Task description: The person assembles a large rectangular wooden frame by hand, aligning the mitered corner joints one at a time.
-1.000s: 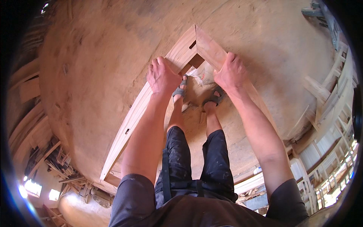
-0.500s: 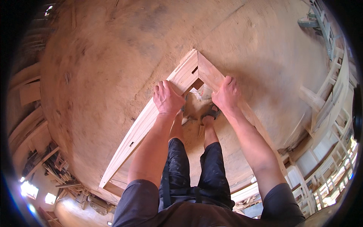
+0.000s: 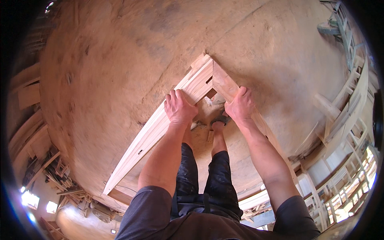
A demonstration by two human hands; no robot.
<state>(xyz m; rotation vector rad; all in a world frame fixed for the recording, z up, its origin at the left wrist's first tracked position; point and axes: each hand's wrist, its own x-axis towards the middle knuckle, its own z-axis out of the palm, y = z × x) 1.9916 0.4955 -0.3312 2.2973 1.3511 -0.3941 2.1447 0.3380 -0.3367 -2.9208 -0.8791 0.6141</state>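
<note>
A pale wooden frame (image 3: 198, 77) is held up in front of me, its two long boards meeting in a pointed corner at the far end. Dark slots are cut into the left board, one close to the corner and one farther down. My left hand (image 3: 180, 107) is closed over the left board. Around the right board (image 3: 226, 83) my right hand (image 3: 241, 105) is wrapped, thumb and fingers on its edges. A small block joins the boards inside the corner. My right forearm covers part of the right board.
Brown dusty floor (image 3: 108, 80) spreads around the frame. My legs (image 3: 218, 168) and feet stand below it. Scrap wood (image 3: 60, 180) is piled at the lower left. Wooden frames (image 3: 352, 168) and a log-like piece (image 3: 326, 106) lie along the right side, with a wheel (image 3: 329, 29) farther back.
The frame's corner has shifted slightly right and nearer to me, and both hands have moved with it. Their grips look the same.
</note>
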